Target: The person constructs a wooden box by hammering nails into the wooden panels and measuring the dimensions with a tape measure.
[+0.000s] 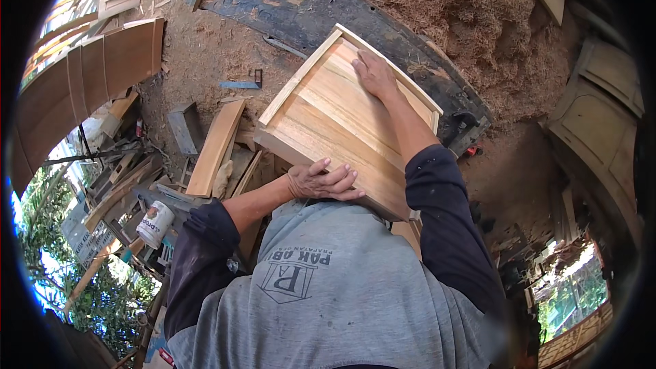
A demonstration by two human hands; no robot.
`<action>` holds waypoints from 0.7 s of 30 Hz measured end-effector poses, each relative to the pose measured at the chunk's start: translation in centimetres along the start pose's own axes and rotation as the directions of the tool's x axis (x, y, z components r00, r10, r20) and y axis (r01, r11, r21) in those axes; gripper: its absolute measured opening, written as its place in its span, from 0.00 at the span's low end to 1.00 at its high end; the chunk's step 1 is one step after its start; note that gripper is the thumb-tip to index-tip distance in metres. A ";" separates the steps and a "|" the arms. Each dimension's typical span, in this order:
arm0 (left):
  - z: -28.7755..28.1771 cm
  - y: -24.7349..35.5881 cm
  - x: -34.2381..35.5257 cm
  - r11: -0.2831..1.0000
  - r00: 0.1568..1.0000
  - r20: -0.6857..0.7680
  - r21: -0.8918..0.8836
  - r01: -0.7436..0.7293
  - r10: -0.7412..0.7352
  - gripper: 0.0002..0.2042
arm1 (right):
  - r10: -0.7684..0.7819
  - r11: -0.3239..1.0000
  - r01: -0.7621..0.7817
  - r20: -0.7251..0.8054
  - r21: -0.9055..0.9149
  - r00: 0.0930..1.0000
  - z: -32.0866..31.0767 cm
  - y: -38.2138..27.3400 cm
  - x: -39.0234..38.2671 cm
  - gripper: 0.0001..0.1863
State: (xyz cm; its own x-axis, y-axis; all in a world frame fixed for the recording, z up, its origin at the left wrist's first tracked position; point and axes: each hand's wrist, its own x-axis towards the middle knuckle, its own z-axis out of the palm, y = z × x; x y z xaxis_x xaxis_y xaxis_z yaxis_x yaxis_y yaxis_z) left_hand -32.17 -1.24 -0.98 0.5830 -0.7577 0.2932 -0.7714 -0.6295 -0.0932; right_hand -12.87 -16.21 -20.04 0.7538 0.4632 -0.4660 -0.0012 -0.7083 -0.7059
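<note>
Watching from nearby: pale wooden box [355,119], shallow, raised rim round a boarded panel, sits askew right in front of worker's grey shirt [328,280]; near side v. close to the cloth, can't tell if touching. R hand [374,75] palm down on box's panel, towards its far rim, fingers loosely spread & released, nothing clenched. L hand [323,180] at box's near edge, fingers slightly bent & laid over it, pointing R; thumb side hidden, so can't tell if it's grasping the edge or just resting. Dark sleeves [444,195] end nr both elbows, forearms bare. Beyond box: long dark board [294,7], scuffed, dusted w/ shavings, & past that a big heap of reddish-brown shavings [437,34]. L of box, on the ground: try square [239,85] w/ bluish blade, grey block [184,128], & a loose plank [216,150] lying slantwise, nearest of these to box. Further L of box, lower down: white tub [156,224] amid scrap wood. Far L of box, a broad brown panel [89,68]; well off to R of box, framed panels [601,123] standing in shade
</note>
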 end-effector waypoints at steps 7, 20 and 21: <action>-0.8 -1.3 2.8 0.997 0.999 0.037 -0.066 0.033 -0.031 0.26 | 0.296 0.945 -0.255 0.202 -0.206 0.934 -10.3 7.5 -9.9 0.30; -0.3 -8.0 18.1 0.985 0.971 0.239 -0.166 0.052 -0.011 0.35 | 0.626 0.687 -0.417 -0.194 0.596 0.755 -8.8 18.9 -34.4 0.24; 0.2 -8.3 18.8 0.990 0.964 0.266 -0.132 0.044 -0.007 0.34 | 0.568 0.774 -0.423 -0.221 0.471 0.793 -6.9 18.7 -35.2 0.23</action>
State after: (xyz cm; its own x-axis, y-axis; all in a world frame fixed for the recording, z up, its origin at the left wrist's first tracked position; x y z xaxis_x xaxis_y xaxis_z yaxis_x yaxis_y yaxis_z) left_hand -14.79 -10.32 5.11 0.6353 -0.7717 0.0302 -0.7721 -0.6338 0.0464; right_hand -34.86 -49.42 -13.12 0.7422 -0.1529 -0.6525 -0.6294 -0.4934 -0.6003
